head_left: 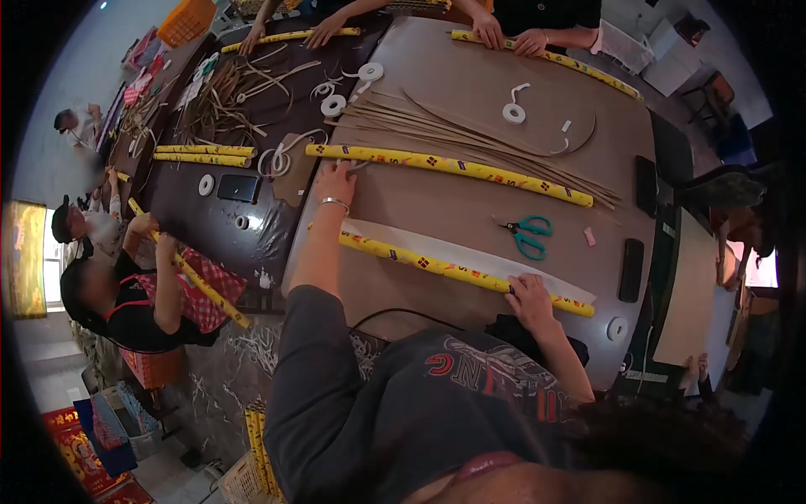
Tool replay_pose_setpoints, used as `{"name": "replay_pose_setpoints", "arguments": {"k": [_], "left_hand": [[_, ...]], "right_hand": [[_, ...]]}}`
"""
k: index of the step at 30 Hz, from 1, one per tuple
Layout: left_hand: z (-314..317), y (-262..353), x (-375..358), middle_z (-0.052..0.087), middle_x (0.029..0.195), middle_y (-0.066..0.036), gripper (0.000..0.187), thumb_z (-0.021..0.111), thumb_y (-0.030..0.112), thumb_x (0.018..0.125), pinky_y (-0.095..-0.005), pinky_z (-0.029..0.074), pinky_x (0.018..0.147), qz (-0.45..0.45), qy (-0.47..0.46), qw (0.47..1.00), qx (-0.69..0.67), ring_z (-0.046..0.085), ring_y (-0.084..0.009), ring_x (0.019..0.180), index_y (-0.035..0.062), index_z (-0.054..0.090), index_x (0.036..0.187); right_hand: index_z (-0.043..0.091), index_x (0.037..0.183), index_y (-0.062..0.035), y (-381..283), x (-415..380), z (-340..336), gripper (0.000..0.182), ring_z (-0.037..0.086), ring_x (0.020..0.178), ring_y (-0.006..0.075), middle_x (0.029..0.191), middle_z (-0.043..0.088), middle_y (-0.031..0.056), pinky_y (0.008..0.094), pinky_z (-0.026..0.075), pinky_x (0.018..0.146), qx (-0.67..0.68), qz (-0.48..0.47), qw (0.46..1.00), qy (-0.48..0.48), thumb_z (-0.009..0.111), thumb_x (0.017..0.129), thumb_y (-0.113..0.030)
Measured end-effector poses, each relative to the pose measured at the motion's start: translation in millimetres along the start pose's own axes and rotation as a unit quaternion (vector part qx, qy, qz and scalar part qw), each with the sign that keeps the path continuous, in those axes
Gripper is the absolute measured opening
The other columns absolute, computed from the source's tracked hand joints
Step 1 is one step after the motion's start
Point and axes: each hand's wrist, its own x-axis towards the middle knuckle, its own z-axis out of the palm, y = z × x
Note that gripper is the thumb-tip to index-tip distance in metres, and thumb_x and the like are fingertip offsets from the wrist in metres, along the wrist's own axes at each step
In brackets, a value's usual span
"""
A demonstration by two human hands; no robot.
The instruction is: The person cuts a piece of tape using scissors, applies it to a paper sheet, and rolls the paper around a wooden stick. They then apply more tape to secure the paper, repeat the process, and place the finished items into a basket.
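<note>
My left hand [337, 181] reaches forward to the left end of a yellow patterned tube [445, 170], its fingers just below that tube, near a small end of white tape. What the fingers hold, if anything, is too small to make out. Closer to my body lies a second yellow tube [420, 262], along the edge of a white sheet [478, 259]. My right hand [531, 301] rests on this nearer tube toward its right end, fingers bent over it. Teal-handled scissors [529, 237] lie between the two tubes, beside a small pink piece [589, 237].
Long brown strips [470, 143] lie beyond the far tube. Tape rolls [515, 113], a dark phone [238, 188] and two black objects [630, 270] are on the tables. Co-workers handle yellow tubes across the table and at the left. A white roll [617, 328] sits near my right arm.
</note>
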Motion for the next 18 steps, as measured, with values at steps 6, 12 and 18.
{"name": "replay_pose_setpoints", "arguments": {"k": [6,12,18], "left_hand": [[18,-3,-3,0.056,0.119,-0.012,0.026,0.068,0.024,0.086,-0.0433,0.05,0.088,-0.006,0.047,0.998,-0.044,0.058,-0.0329,0.107,0.0154,0.066,0.11],[13,-9,-7,0.058,0.113,-0.01,0.021,0.068,0.025,0.083,-0.0458,0.049,0.086,0.016,0.008,0.998,-0.059,0.055,-0.0316,0.108,0.0158,0.067,0.103],[8,-18,-26,0.062,0.104,-0.016,0.029,0.065,0.029,0.089,-0.0407,0.049,0.08,0.017,-0.05,0.975,-0.214,0.062,-0.031,0.094,0.0042,0.065,0.103]], "right_hand": [[0.059,0.117,-0.0072,0,0,0,0.041,0.051,0.104,0.0318,0.108,0.053,0.0126,0.0426,0.047,0.088,0.004,0.004,1.0,0.006,0.07,0.08,-0.02],[0.061,0.117,-0.0077,2,-1,1,0.04,0.051,0.103,0.0313,0.107,0.053,0.0116,0.0425,0.047,0.088,0.001,-0.007,1.0,0.011,0.071,0.08,-0.02],[0.062,0.116,-0.0071,3,0,3,0.04,0.051,0.104,0.0318,0.106,0.054,0.0117,0.0421,0.046,0.089,0.0,-0.018,1.0,0.024,0.071,0.079,-0.021]]}}
